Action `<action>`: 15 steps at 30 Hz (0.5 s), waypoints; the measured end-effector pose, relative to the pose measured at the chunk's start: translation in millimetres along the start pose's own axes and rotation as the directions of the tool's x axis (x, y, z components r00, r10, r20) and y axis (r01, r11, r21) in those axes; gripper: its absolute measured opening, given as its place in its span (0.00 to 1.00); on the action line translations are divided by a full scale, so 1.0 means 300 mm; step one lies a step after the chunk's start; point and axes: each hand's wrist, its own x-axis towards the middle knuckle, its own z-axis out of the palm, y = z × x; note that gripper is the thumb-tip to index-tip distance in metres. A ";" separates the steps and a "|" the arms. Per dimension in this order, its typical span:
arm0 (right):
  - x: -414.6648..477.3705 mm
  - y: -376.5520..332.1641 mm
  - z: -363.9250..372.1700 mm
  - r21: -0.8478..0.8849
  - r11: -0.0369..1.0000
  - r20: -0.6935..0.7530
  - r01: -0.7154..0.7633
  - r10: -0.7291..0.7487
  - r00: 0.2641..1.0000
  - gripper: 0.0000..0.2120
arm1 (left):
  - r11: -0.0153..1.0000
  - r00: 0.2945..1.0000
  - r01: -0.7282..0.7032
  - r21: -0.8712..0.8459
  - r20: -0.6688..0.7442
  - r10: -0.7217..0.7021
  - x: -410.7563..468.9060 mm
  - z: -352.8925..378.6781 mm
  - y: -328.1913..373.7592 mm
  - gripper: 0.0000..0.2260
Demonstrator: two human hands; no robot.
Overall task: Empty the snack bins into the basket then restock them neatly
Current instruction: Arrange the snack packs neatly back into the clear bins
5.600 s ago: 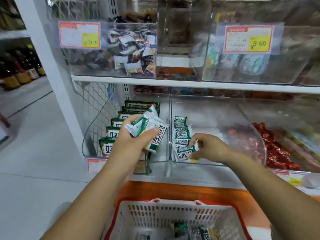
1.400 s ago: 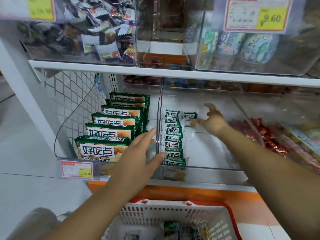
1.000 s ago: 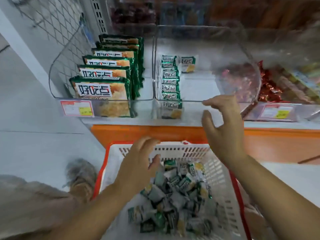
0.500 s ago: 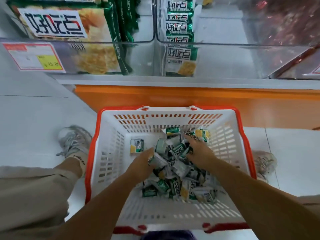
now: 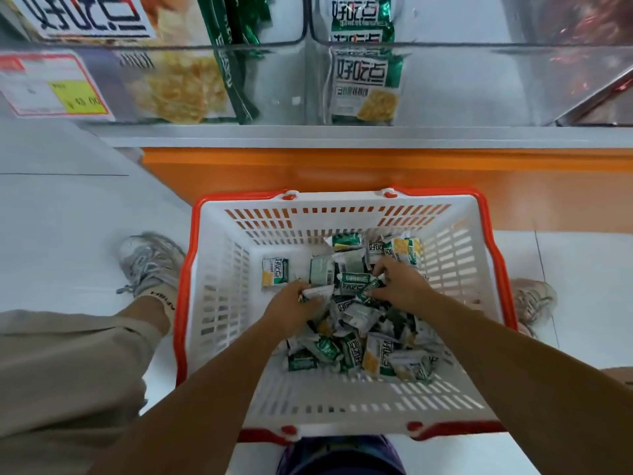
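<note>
Hands staying down in basket point(image 5: 219, 303), left hand point(image 5: 296, 308) now pinching a white packet point(image 5: 317, 292), right hand point(image 5: 399, 286) now gripping green packets point(image 5: 356, 282), view sitting closer.

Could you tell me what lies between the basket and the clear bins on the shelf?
In the head view, only the orange base panel and the grey shelf edge separate the basket from the clear bins; no packets lie there.
</note>
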 end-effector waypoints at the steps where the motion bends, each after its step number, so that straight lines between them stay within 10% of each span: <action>1: -0.012 -0.001 -0.005 0.068 0.998 -0.030 -0.006 0.008 1.000 0.15 | 0.999 1.000 0.016 -0.027 -0.020 -0.016 -0.015 -0.005 0.014 0.08; 8: -0.119 -0.030 -0.055 0.369 0.927 -0.136 0.061 -0.011 0.991 0.13 | 0.957 0.978 0.022 -0.289 -0.190 -0.080 -0.092 -0.085 0.153 0.15; 15: -0.096 -0.022 0.005 0.398 0.916 0.015 -0.051 0.050 0.999 0.38 | 0.923 0.981 0.029 -0.384 -0.165 -0.099 -0.150 -0.083 0.133 0.19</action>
